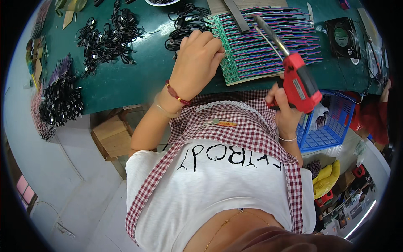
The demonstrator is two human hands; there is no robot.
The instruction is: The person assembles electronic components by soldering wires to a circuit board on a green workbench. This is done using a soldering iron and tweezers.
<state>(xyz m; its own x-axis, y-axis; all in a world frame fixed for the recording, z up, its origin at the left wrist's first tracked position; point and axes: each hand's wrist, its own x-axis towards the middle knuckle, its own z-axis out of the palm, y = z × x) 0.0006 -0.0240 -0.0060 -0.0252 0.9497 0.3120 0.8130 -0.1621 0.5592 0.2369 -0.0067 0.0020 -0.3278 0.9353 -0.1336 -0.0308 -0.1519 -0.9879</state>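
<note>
We see black cable bundles (110, 33) lying well off to the left of the left hand (197, 63) on the green counter (126, 80), and another cable tangle (184, 23) just above its fingers (212, 44). A grey bar (237, 14) lies across the far end of the strips, above the fingers. A black fan (343, 38) sits on the counter to the right of the gun's nozzle, and a blue basket (331, 126) hangs below the counter edge, just right of the right hand (283, 109). A cardboard box (111, 136) sits under the counter, below the left wrist. Nothing lies between the nozzle and the strips.

The strips (264, 46) are a fanned stack of narrow green circuit boards with purple and pink bands, lying on a pale board, directly right of the left hand. That hand rests flat, its fingers curled loosely and pressing on the stack's left edge, not gripping it.

The right hand is clenched around the handle of a red gun (299, 82) with a long metal nozzle and a thin wire feed; the nozzle tip reaches over the strips' upper part.

The gun bears a small pale oblong label on its side. The fan has a round green label at its hub.
</note>
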